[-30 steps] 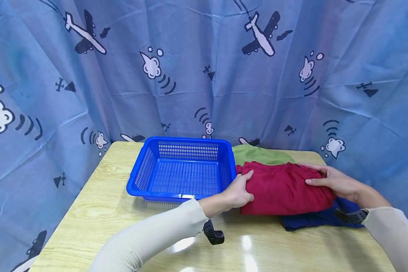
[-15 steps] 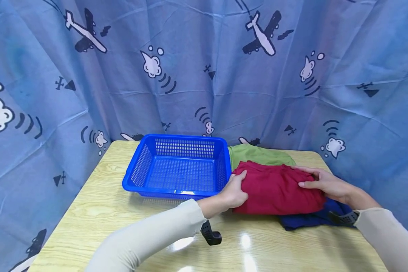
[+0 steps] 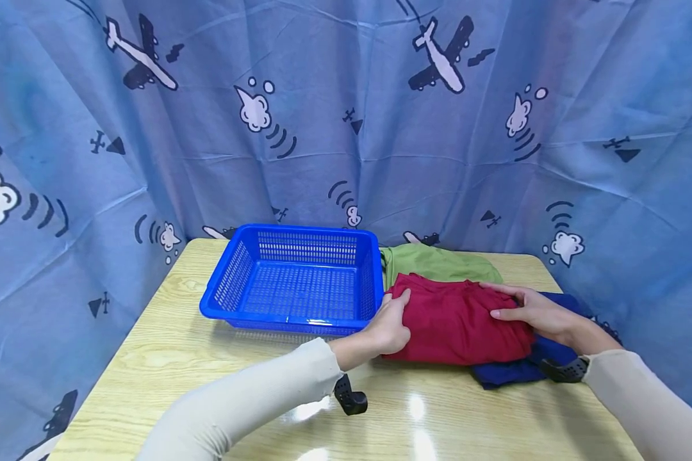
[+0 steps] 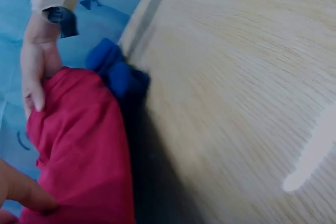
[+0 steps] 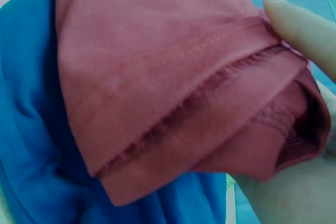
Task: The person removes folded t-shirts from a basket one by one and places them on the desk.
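Observation:
Between my two hands is a folded red garment (image 3: 452, 323), held above the table and over part of a dark blue cloth (image 3: 510, 365). My left hand (image 3: 387, 326) grips its left end close to the basket's right wall, thumb on the near face. On the right end, my right hand (image 3: 533, 310) holds with the thumb on top; its other fingers are partly hidden. In the right wrist view, stitched hems and loose layers of the garment (image 5: 173, 87) show near the thumb (image 5: 302, 30). The left wrist view shows its long folded side.
A blue plastic basket (image 3: 291, 324) with nothing in it stands left of the garment. Behind the red garment lies a green cloth (image 3: 438, 262). The wooden table (image 3: 173, 371) ends against a blue patterned curtain (image 3: 300, 166).
Both hands have carried the red garment a little to the left. The basket has slid left and slightly back, uncovering more of the green cloth. More of the blue cloth shows on the right.

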A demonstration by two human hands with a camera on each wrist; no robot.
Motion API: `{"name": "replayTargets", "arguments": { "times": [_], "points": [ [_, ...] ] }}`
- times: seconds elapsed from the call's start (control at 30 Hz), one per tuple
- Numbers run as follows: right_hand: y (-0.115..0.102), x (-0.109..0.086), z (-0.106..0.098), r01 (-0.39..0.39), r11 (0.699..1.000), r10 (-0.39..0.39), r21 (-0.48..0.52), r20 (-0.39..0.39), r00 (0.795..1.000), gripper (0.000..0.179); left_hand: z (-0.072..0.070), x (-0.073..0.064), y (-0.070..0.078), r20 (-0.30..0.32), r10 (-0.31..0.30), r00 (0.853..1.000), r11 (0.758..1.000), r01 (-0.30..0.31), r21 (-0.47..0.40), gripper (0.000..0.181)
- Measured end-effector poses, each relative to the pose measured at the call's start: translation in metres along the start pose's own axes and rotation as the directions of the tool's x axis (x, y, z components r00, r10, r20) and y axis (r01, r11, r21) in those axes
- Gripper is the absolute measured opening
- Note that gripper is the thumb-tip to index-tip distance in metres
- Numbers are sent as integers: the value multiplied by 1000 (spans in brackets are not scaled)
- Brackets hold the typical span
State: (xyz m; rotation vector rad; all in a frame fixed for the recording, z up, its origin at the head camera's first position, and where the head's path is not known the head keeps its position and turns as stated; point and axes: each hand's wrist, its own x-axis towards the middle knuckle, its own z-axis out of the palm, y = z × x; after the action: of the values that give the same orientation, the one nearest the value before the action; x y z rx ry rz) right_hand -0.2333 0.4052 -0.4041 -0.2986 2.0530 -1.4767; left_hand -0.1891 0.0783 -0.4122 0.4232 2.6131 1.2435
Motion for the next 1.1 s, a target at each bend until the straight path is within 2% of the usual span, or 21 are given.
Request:
{"name": "replayTargets", "arguments": {
  "times": [0.1, 0.2, 0.37, 0.5, 0.63, 0.8, 0.9, 1.0, 1.1],
  "points": [
    [2, 1, 2, -10, 1000, 9, -21, -10, 1000, 70, 4, -1, -5, 42, 51, 998, 996, -54, 77, 83],
    [6, 1, 4, -23, 999, 23, -41, -17, 1000, 70, 9, -4, -11, 76, 76, 994, 988, -86, 130, 85],
    [14, 2, 7, -33, 997, 32, -64, -17, 999, 70, 12, -6, -18, 105, 49, 993, 984, -66, 168, 85],
    [18, 1, 10, -33, 993, 31, -114, -21, 999, 71, 13, -5, -24, 113, -18, 993, 990, 2, 141, 82],
    [19, 1, 13, -29, 986, 26, -166, -18, 999, 74, 10, -2, -32, 92, -69, 993, 990, 57, 127, 83],
    [21, -1, 16, -50, 980, 48, -191, -13, 999, 77, 6, 3, -42, 100, -52, 994, 990, 39, 136, 85],
    [25, -2, 18, -70, 977, 71, -200, -3, 997, 79, 7, 5, -51, 130, -49, 990, 997, 41, 67, 85],
    [33, -3, 19, -55, 967, 58, -249, 5, 998, 79, 7, 6, -59, 164, -54, 985, 998, 55, -2, 86],
    [41, -3, 20, -45, 952, 46, -302, -4, 999, 79, 6, 7, -65, 201, -47, 978, 998, 53, -21, 87]
  ]
}}
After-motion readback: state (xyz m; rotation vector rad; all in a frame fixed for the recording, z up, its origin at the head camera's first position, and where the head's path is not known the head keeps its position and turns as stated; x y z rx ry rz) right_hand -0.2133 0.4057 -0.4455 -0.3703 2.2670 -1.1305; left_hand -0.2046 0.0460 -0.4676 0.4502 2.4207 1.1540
